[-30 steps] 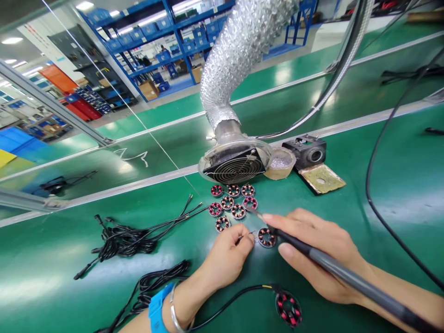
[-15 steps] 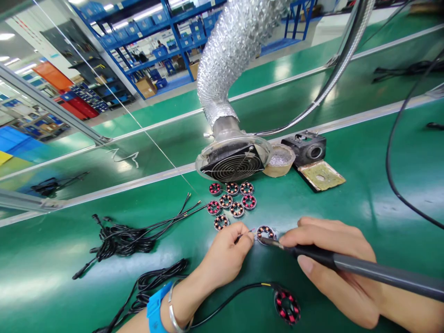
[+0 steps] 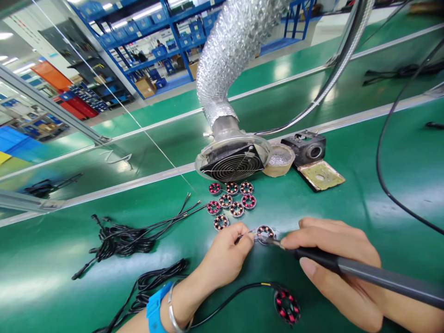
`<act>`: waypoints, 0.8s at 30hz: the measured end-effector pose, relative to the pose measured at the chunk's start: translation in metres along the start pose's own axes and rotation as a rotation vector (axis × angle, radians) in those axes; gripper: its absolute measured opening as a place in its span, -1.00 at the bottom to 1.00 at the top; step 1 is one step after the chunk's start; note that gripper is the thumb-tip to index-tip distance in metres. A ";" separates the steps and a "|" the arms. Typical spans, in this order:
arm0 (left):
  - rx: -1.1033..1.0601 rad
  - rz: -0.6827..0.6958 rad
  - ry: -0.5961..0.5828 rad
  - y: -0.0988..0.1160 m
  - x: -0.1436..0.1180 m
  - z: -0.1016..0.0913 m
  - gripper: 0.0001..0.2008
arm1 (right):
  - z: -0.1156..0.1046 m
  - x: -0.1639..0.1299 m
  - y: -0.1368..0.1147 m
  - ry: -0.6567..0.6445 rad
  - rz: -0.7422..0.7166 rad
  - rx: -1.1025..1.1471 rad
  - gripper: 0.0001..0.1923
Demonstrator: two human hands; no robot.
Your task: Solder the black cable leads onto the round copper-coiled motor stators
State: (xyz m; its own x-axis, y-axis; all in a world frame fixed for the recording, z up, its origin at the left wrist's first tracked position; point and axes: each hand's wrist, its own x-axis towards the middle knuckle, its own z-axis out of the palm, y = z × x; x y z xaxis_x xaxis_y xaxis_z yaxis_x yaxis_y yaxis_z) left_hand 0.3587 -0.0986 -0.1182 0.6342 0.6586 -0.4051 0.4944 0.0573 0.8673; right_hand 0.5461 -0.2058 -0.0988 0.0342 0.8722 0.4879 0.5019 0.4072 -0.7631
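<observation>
Right hand (image 3: 342, 263) gripping soldering iron (image 3: 364, 273), left hand (image 3: 222, 259) pinching wire (image 3: 244, 236), no legible writing

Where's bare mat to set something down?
Free: right of the right hand, below the sponge tray. Also between the cable bundle and the metal rail. Crowded: coil rings by the fan.

Bright overhead ceiling lights (image 3: 7, 35) are flooding the scene, throwing white glare patches across the glossy green counter (image 3: 391, 203). Shadows are staying soft and faint. The wide lens is bending straight lines near the edges, and the far shelves (image 3: 145, 32) are looking slightly soft.
</observation>
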 end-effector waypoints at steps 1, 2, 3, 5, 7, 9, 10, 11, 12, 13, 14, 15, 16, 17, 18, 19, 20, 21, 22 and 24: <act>0.004 0.003 0.000 0.000 0.000 0.000 -0.70 | -0.001 0.000 0.000 0.006 -0.003 -0.007 -0.81; 0.006 0.003 0.000 0.001 0.000 0.000 -0.70 | -0.001 0.000 0.000 0.011 -0.006 -0.013 -0.81; 0.004 0.001 -0.002 0.001 -0.001 0.000 -0.71 | -0.002 0.000 -0.001 0.012 -0.008 -0.017 -0.81; -0.005 -0.007 -0.003 0.002 -0.001 0.000 -0.71 | -0.002 0.001 -0.001 0.015 -0.012 -0.021 -0.81; -0.009 -0.012 -0.003 0.003 -0.001 0.000 -0.71 | -0.002 0.001 -0.001 0.016 -0.019 -0.019 -0.81; -0.011 -0.016 -0.003 0.003 -0.001 0.000 -0.71 | -0.002 0.002 -0.001 0.015 -0.025 -0.012 -0.81; -0.013 -0.018 -0.003 0.003 -0.001 0.000 -0.70 | -0.003 0.002 -0.001 0.015 -0.028 -0.008 -0.81; -0.016 -0.020 -0.004 0.003 -0.001 0.000 -0.70 | -0.003 0.003 0.000 0.014 -0.030 -0.002 -0.81; -0.020 -0.022 -0.002 0.002 0.000 0.000 -0.71 | -0.003 0.004 0.000 0.013 -0.032 0.003 -0.80; -0.024 -0.024 -0.003 0.002 0.000 0.000 -0.71 | -0.003 0.005 0.000 0.014 -0.034 0.005 -0.80; -0.029 -0.028 -0.003 0.001 -0.001 0.000 -0.71 | -0.004 0.005 0.001 0.014 -0.036 0.004 -0.79; -0.035 -0.033 -0.006 0.001 -0.001 0.001 -0.71 | -0.004 0.006 0.002 0.012 -0.039 0.001 -0.79; -0.044 -0.039 -0.010 0.000 -0.001 0.001 -0.72 | -0.004 0.007 0.003 0.013 -0.043 -0.005 -0.79; -0.053 -0.045 -0.015 -0.001 -0.001 0.001 -0.72 | -0.005 0.008 0.004 0.017 -0.047 -0.013 -0.79; -0.063 -0.049 -0.019 -0.001 -0.001 0.001 -0.73 | -0.005 0.008 0.005 0.023 -0.052 -0.018 -0.79; -0.072 -0.052 -0.022 -0.002 0.000 0.001 -0.74 | -0.005 0.009 0.006 0.031 -0.056 -0.019 -0.79; -0.079 -0.052 -0.022 -0.002 0.000 0.001 -0.74 | -0.005 0.009 0.007 0.040 -0.059 -0.018 -0.80; -0.084 -0.053 -0.021 -0.003 0.001 0.001 -0.75 | -0.005 0.010 0.008 0.052 -0.060 -0.017 -0.80; -0.089 -0.053 -0.020 -0.004 0.001 0.001 -0.75 | -0.005 0.010 0.010 0.063 -0.063 -0.016 -0.80; -0.101 -0.056 -0.020 -0.004 0.002 0.001 -0.76 | -0.004 0.012 0.012 0.090 -0.070 -0.015 -0.81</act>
State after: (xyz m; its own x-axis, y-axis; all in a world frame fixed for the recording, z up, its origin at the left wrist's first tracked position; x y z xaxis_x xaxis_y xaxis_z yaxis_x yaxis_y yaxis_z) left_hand 0.3589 -0.0980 -0.1231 0.6191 0.6374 -0.4588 0.4680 0.1697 0.8673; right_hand 0.5562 -0.1922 -0.1003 0.0758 0.8137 0.5763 0.5183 0.4616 -0.7199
